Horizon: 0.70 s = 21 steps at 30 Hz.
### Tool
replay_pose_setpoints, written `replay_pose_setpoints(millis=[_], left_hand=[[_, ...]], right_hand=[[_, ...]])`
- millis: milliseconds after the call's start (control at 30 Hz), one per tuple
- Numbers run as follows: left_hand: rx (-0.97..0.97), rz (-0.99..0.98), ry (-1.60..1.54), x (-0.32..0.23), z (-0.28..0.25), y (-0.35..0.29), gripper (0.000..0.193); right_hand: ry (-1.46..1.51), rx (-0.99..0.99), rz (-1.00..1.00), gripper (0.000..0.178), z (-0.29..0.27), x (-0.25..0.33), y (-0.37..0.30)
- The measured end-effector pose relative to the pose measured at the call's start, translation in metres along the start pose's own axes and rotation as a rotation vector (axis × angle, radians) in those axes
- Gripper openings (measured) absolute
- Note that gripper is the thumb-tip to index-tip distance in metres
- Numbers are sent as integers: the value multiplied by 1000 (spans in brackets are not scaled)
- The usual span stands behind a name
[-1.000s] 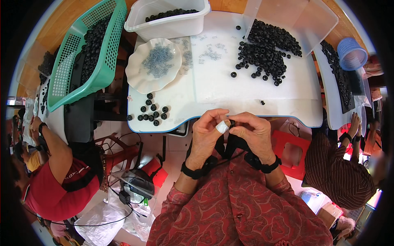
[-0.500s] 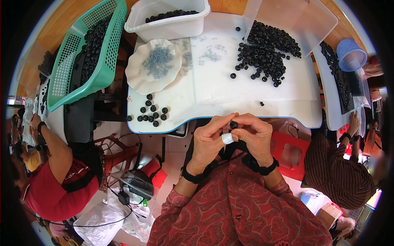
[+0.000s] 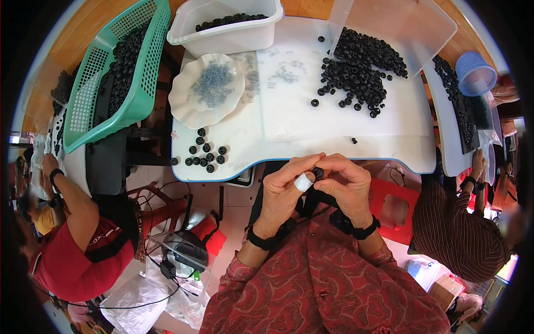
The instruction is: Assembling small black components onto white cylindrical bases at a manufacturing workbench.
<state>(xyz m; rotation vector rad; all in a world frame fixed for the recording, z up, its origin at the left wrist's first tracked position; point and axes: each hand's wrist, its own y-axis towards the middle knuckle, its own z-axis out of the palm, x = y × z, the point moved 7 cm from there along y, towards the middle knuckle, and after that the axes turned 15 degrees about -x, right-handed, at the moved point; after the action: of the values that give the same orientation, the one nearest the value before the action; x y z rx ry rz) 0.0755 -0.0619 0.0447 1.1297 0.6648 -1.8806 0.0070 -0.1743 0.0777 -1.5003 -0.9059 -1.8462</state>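
Note:
My left hand [image 3: 281, 192] and my right hand [image 3: 349, 188] meet just off the table's front edge. Between their fingertips they pinch a small round black part [image 3: 318, 173] with a hole in it. A white wrapping [image 3: 303, 182] covers the tip of my left thumb, which presses near the part. Beyond my hands, a large pile of similar black parts [image 3: 359, 78] spreads over the far right of the table. Several more black parts [image 3: 206, 147] lie loose at the front left. One tiny black piece [image 3: 354, 141] rests near the front edge.
A scalloped white plate [image 3: 181, 100] holds small clear bits; more are scattered beside it. Behind stand a white tub [image 3: 228, 42] and a clear bin [image 3: 411, 28]. A green basket [image 3: 78, 136] is at left. People sit on both sides; a red stool [image 3: 406, 195] stands at right.
My left thumb has shifted slightly up and left, and my right thumb has eased back from it. More of the black part's side now shows. Both hands still hold it.

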Motion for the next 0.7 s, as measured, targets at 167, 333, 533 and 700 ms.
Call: replay_pose_setpoints(millis=[167, 333, 533, 700], left_hand=[[-42, -81, -124, 8, -3, -2, 40], [-44, -96, -178, 12, -3, 0, 43], [-74, -99, -182, 14, -2, 0, 44], [-86, -109, -137, 15, -4, -1, 48]], right_hand=[[-23, -16, -46, 34, 4, 0, 0], [-100, 1, -42, 33, 4, 0, 1], [-148, -29, 31, 30, 3, -4, 1], [-102, -83, 91, 28, 1, -8, -2]])
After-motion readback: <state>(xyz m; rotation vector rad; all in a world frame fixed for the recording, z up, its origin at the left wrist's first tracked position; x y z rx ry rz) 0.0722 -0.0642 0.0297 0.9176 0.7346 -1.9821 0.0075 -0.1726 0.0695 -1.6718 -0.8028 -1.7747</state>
